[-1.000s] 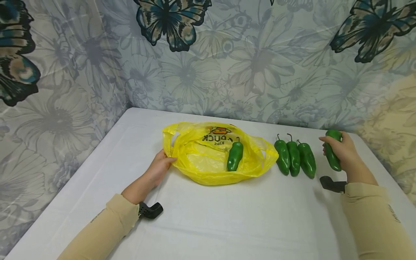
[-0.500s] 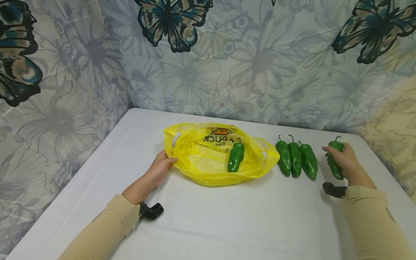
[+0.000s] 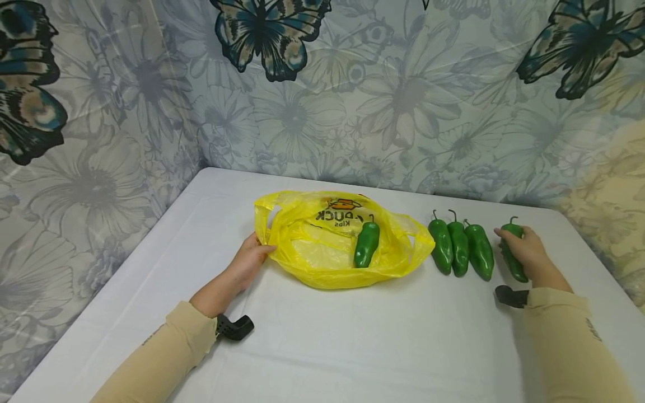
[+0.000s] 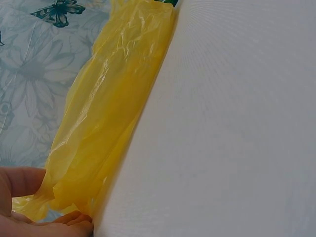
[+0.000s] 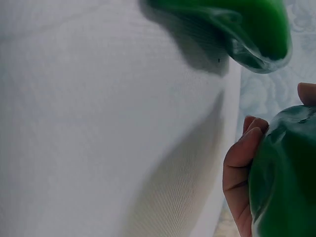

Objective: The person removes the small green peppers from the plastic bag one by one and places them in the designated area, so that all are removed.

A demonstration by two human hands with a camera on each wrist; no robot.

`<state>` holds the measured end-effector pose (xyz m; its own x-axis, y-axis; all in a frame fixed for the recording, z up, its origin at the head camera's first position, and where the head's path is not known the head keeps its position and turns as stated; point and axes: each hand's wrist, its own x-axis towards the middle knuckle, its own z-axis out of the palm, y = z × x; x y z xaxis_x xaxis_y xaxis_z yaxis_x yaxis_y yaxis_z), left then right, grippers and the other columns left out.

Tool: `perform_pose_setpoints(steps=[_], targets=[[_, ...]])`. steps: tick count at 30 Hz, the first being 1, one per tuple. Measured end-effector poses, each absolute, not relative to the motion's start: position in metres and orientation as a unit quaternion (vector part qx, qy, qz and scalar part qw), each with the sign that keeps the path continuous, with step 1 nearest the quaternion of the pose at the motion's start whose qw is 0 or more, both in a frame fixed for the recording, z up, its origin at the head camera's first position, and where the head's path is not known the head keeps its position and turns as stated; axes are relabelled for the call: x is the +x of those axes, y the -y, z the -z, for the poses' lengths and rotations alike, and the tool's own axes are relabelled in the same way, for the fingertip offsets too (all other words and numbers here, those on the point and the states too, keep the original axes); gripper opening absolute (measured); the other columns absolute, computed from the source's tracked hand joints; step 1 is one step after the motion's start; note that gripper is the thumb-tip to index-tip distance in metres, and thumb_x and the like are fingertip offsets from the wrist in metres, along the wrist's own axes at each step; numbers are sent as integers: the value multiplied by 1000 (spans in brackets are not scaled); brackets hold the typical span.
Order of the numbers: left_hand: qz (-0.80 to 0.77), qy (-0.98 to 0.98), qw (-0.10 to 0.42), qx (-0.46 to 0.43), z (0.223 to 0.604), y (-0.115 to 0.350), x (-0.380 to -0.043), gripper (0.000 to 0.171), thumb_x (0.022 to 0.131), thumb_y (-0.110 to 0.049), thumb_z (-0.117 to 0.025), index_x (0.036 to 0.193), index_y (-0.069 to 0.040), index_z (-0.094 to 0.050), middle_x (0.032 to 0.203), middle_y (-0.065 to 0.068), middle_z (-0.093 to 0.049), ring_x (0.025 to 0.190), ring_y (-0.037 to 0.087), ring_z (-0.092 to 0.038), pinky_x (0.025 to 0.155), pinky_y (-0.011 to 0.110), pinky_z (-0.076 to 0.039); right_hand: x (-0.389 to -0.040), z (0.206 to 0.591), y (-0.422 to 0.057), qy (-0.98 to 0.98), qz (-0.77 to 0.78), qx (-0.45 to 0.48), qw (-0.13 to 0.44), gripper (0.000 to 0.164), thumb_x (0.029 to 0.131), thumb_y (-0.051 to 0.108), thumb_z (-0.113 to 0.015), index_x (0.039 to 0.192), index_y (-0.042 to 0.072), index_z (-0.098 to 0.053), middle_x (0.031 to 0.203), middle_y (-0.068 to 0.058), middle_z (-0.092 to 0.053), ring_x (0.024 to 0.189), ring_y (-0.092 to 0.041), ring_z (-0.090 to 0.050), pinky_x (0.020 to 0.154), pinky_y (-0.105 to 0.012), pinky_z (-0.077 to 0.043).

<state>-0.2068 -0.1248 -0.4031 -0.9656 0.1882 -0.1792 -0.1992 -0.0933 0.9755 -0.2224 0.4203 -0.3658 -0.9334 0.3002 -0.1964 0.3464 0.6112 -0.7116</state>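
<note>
My left hand point(image 3: 247, 260) pinches the left side of a yellow plastic bag point(image 3: 312, 277), thumb on the outside in the head view. The bag's mouth gapes toward me, and one green chili pepper point(image 3: 367, 245) stands inside it with its stem up. Over at the right, my right hand point(image 3: 529, 252) grips another green pepper point(image 3: 513, 254), fingers curled round its far side. Its stem points away from me. In the right wrist view the held pepper point(image 5: 284, 173) shows large between fingers and thumb.
Three green peppers point(image 3: 459, 249) lie side by side between the bag and my right hand, stems toward the wall. A white cloth covers the table point(image 3: 353, 341). Behind it hangs a patterned fabric backdrop point(image 3: 403, 112) with butterflies.
My right hand has brought its pepper down toward me and slightly left, closer to the row of three. The left hand and the bag have stayed put.
</note>
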Motion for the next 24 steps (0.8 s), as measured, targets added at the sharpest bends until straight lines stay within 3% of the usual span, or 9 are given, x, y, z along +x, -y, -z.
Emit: perform_pose_setpoints(steps=[4, 6, 8, 12, 24], targets=[[-738, -662, 130, -1, 403, 125, -207, 58, 92, 4, -39, 145, 0, -18, 151, 13, -25, 136, 22, -26, 114, 38, -21, -224, 367, -418, -903, 388, 180, 41, 85, 94, 44, -35, 138, -20, -3, 127, -41, -32, 93, -31, -52, 71, -35, -49], [-739, -661, 131, -1, 403, 125, -207, 57, 92, 4, -39, 145, 0, -18, 150, 13, -25, 136, 22, -26, 114, 38, -21, -225, 367, -417, -904, 383, 182, 50, 85, 94, 45, -34, 139, -20, -3, 135, -44, -22, 112, -46, -40, 85, -47, -46], [-741, -659, 130, -1, 404, 125, -207, 57, 92, 4, -39, 145, 0, -18, 150, 13, -25, 136, 22, -27, 114, 38, -22, -226, 367, -416, -901, 387, 187, 59, 86, 94, 46, -33, 140, -18, 0, 140, -44, -13, 125, -53, -26, 97, -59, -36], [-743, -657, 130, 3, 404, 125, -207, 58, 92, 5, -39, 146, -1, -18, 150, 12, -25, 136, 22, -26, 114, 38, -22, -229, 368, -416, -899, 389, 188, 68, 86, 94, 48, -32, 142, -14, 2, 143, -43, -7, 131, -56, -17, 104, -64, -26], [-734, -667, 129, -2, 403, 125, -207, 58, 92, 3, -39, 146, -1, -17, 151, 12, -25, 136, 21, -26, 114, 37, -22, -229, 364, -411, -911, 369, 161, 87, 85, 95, 48, -25, 137, -22, -1, 138, -46, -10, 127, -58, -20, 102, -64, -27]])
